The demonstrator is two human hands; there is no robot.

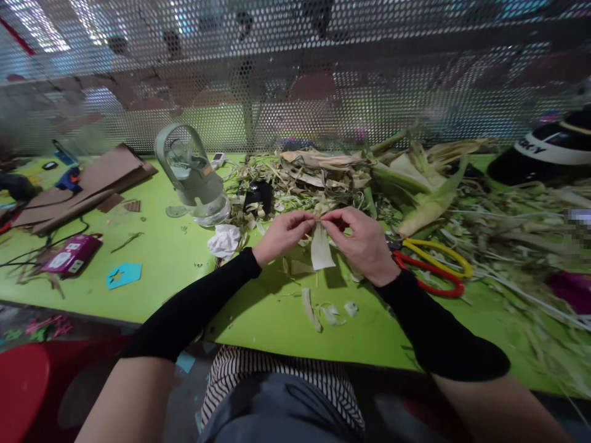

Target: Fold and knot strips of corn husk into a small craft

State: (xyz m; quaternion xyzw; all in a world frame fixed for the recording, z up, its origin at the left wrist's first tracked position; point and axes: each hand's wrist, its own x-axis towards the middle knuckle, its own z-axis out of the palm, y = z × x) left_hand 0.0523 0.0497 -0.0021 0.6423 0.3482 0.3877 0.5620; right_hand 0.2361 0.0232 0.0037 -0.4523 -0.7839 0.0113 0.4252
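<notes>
Between my two hands hangs a pale strip of corn husk [322, 249], pinched near its top edge. My left hand [287, 235] grips it from the left, thumb and forefinger pressed together. From the other side my right hand [362, 241] pinches it too, the fingertips of both hands almost meeting. Scissors with one red and one yellow handle [436, 267] lie just right of my right hand. Small husk scraps [311, 311] are scattered on the green table [258, 320] below. Behind my hands rises a heap of dried husks [323, 169].
A lidded water bottle [191, 175] stands left of the heap, beside crumpled tissue [224, 240]. Farther left lie a purple power strip [72, 255], a blue paper piece [124, 275] and brown paper [92, 187]. A green corn husk [422, 191] lies right. A perforated metal screen [268, 92] borders the back.
</notes>
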